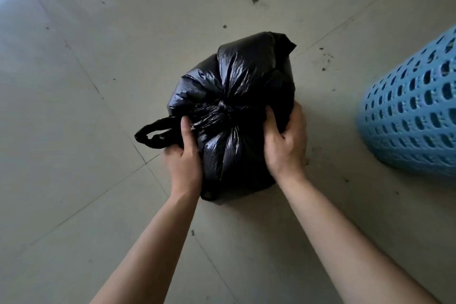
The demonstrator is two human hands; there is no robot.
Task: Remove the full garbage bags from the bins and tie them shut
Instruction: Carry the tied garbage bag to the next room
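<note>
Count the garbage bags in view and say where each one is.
1. A black garbage bag sits on the floor between both hands, left of the blue bin. Any bag inside the bin is hidden.

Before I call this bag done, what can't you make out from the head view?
- Black bag contents: opaque plastic.
- Knot tightness: lost in dark folds.
- Right hand fingertips: buried in plastic.
- Left hand fingers: behind the bag.
- Blue bin opening: cut off at the right edge.

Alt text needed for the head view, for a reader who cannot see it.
Two bare hands, left hand and right hand, grip a full black garbage bag with its top gathered, resting on a tiled floor. A blue perforated bin is at right.
</note>
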